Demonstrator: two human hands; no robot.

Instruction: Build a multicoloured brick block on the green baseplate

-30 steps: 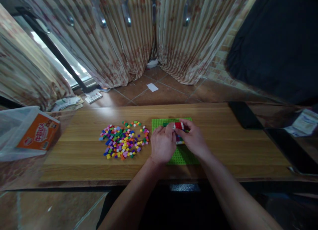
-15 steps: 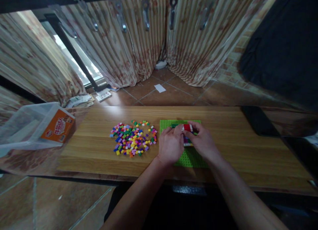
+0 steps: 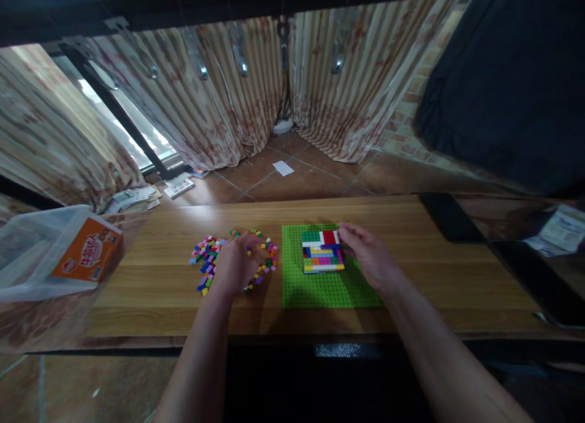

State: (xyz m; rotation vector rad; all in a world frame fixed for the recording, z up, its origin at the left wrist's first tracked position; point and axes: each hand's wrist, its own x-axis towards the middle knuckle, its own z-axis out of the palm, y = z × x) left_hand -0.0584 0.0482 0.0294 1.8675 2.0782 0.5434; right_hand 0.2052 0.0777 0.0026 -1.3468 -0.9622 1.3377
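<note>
My left hand (image 3: 236,263) is over the pile of small coloured toy bricks (image 3: 209,252), its fingers apart and slightly bent. It hides the middle of the pile, and no brick shows in its grasp. On the green studded baseplate (image 3: 329,294) sits a block built of bricks (image 3: 322,252), with green, red and white ones along its far side and yellow, orange and purple ones nearer me. Beside the block's right edge is my right hand (image 3: 372,255), fingers loosely stretched towards the red and white corner. Whether its fingertips touch the block is hard to tell.
A clear plastic tub (image 3: 43,252) with an orange label stands at the left end of the wooden board (image 3: 150,270). A flat black object (image 3: 448,217) lies at the far right. Curtains (image 3: 247,100) hang beyond the table.
My left hand has left the block and moved left to the loose bricks. My right hand has loosened and drawn back slightly, uncovering the block. The view has shifted a little.
</note>
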